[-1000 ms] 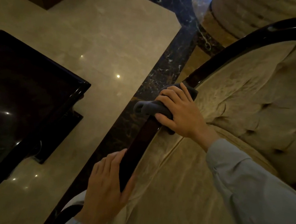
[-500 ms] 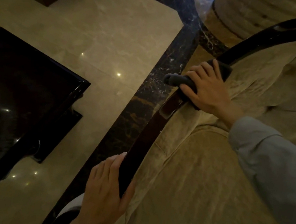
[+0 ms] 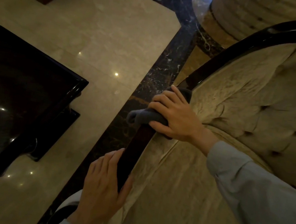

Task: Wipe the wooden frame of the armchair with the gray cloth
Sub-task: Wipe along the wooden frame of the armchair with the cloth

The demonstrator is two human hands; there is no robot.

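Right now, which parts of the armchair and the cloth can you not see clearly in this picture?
Head view only:
- Gray cloth: mostly covered by the right hand; only a bunched end shows.
- Wooden frame: hidden under the cloth and under the left hand; the top rail runs out at the right edge.
- Chair legs and far arm: out of frame.
- Dust or marks on the frame: too dark to tell.

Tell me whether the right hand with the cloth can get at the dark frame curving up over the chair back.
Probably yes. The right hand presses the gray cloth on the wooden frame, which runs bare and unbroken up over the chair back; nothing visible blocks it.
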